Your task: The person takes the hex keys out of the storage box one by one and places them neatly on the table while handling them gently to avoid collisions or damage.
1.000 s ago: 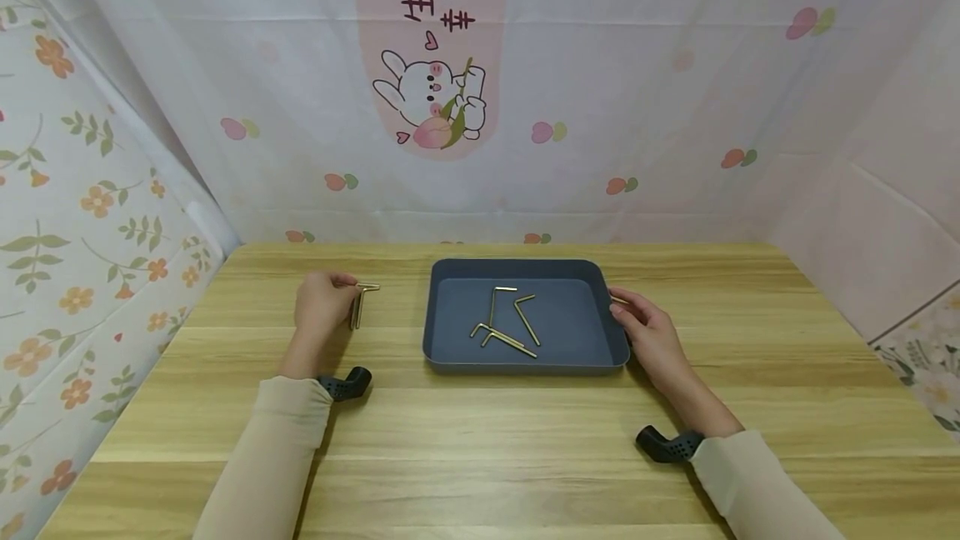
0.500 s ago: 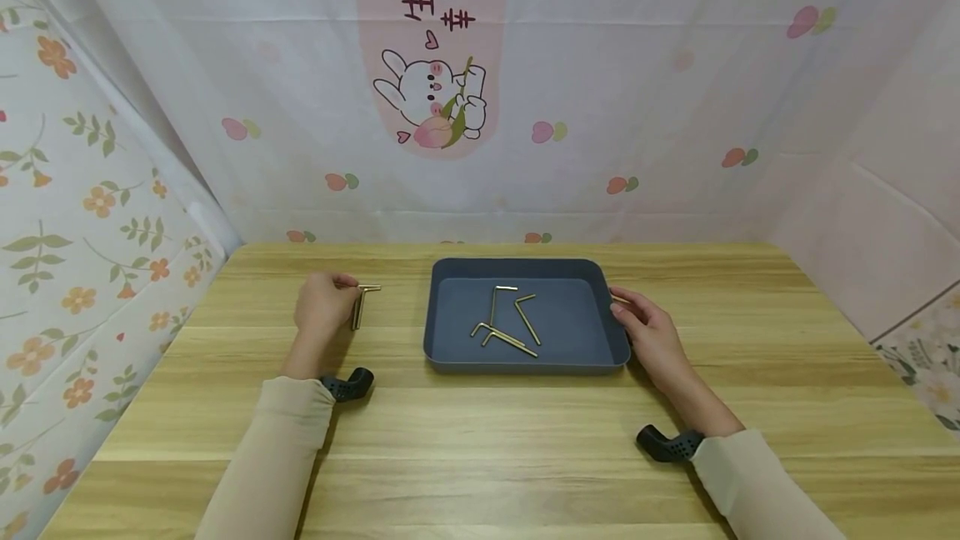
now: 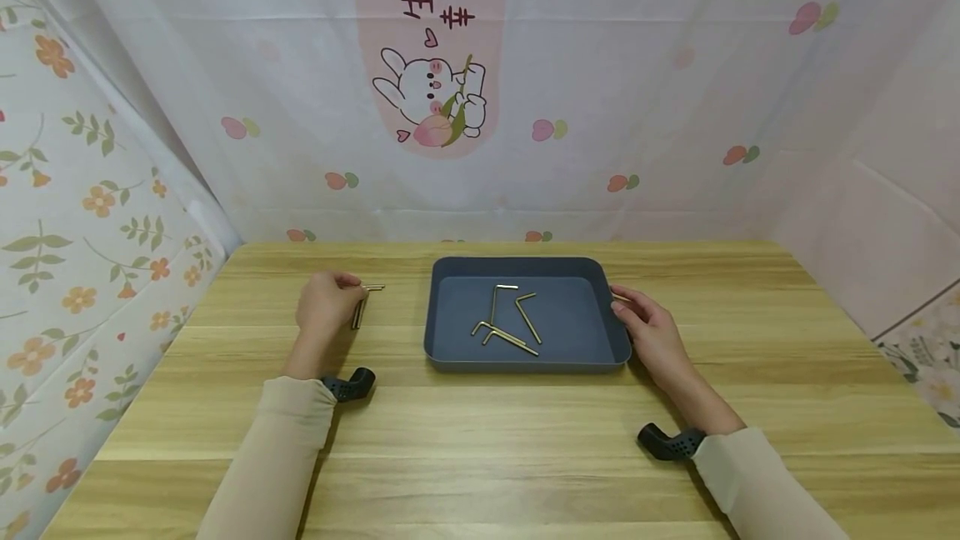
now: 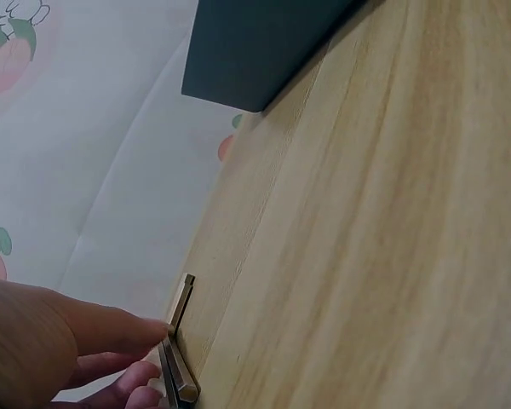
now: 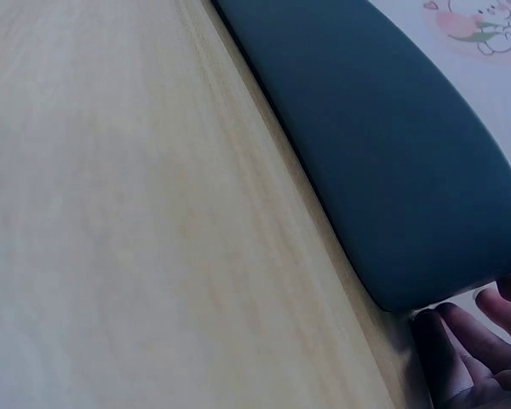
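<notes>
At the left of the table, my left hand pinches brass-coloured L-shaped hex keys near their bend. In the left wrist view, the short arm of a hex key sticks out past the fingertips, with the longer arms below. My right hand is at the right wall of a grey-blue tray, fingers curled and fingertips against it. Between its thumb and forefinger a short brass rod shows, apparently part of another hex key, the rest hidden. Several hex keys lie loose inside the tray.
The tray stands in the middle of the wooden table, near its back edge. Behind hangs a printed cloth, and a floral cloth hangs at the left. Each wrist carries a black camera mount, such as the left mount.
The left fingertips have shifted slightly right, covering more of the hex keys' bend. The right hand, the tray and the keys in it have stayed in place.
</notes>
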A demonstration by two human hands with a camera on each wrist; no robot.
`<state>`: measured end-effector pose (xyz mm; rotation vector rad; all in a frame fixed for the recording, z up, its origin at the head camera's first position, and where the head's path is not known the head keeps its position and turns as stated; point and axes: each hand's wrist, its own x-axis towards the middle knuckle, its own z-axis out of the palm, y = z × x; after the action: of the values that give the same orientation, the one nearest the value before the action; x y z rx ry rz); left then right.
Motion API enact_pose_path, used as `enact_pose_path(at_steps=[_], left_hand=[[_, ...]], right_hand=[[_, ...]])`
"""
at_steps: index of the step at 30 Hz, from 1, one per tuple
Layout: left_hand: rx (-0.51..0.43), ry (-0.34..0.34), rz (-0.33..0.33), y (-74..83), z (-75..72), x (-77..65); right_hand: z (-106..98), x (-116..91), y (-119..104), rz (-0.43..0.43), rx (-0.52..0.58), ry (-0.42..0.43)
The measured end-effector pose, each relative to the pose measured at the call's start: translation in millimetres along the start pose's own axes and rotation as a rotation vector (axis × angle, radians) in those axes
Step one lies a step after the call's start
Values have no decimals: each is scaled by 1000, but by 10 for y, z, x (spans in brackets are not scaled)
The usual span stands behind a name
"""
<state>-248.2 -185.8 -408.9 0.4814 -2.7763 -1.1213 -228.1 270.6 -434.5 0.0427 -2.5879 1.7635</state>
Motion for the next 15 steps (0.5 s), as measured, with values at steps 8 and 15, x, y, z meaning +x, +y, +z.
enact_pose_path(at_steps=[8, 15], left_hand=[[31, 20, 10, 39, 64, -1], [55, 11, 28, 74, 123, 5]], right_hand=[[4, -2, -11, 5, -11, 6], [7, 7, -2, 2, -7, 3]])
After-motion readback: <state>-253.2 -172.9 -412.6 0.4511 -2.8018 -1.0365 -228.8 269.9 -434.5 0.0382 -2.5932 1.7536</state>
